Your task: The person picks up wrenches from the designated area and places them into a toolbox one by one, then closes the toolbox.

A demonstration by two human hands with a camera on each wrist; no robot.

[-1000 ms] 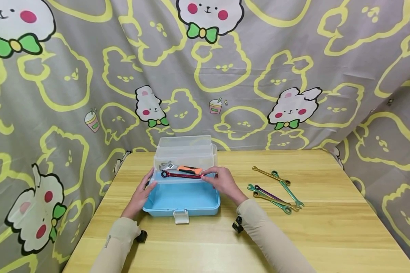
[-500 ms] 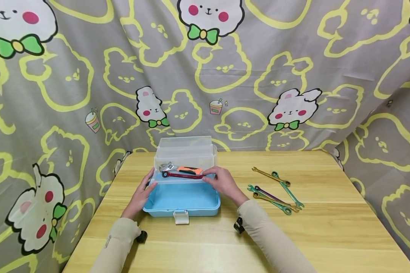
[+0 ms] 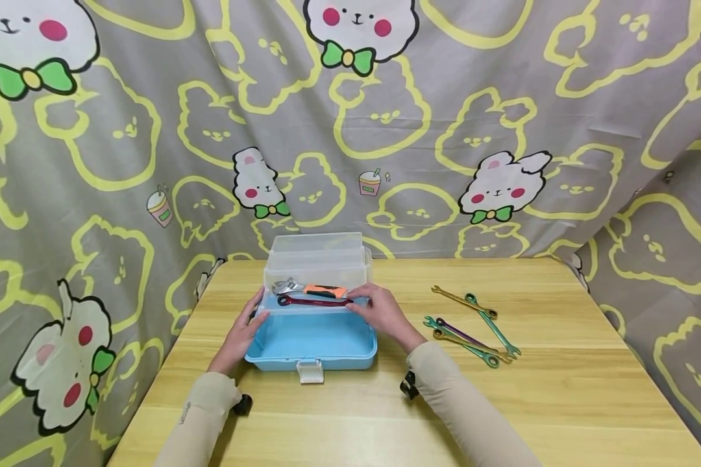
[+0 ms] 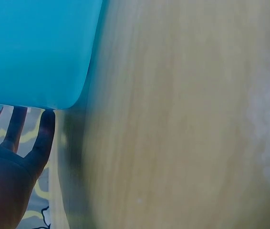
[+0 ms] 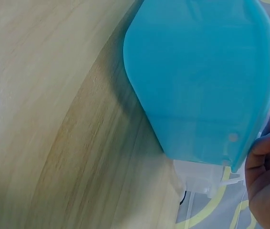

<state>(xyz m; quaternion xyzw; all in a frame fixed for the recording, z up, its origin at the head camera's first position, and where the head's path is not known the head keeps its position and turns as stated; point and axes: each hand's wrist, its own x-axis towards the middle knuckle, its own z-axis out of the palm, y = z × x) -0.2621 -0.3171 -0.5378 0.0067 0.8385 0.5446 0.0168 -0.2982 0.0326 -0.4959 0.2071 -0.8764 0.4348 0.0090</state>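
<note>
A blue toolbox [image 3: 309, 360] stands with its clear lid [image 3: 318, 243] raised and a translucent tray [image 3: 277, 307] lifted above its base. In the tray lie an adjustable wrench [image 3: 321, 290] with an orange-and-black handle and, in front of it, a red ratchet wrench [image 3: 312, 301]. My right hand [image 3: 382, 314] pinches the red wrench's right end at the tray's right side; the exact contact is partly hidden. Against the toolbox's left side rests my left hand [image 3: 242, 334], thumb near the tray corner. The left wrist view shows its fingers [image 4: 44, 133] fairly straight, tips touching the blue wall.
Several gold, green and purple ratchet wrenches lie right of the toolbox, including a gold one [image 3: 461, 301] crossing a green one [image 3: 505, 337]. A white latch [image 3: 310, 371] hangs open at the toolbox front. A patterned curtain [image 3: 409, 143] hangs behind the wooden table [image 3: 339, 421].
The red wrench has shifted slightly right and down into the tray, with my right hand staying at its end. My left hand has kept its place.
</note>
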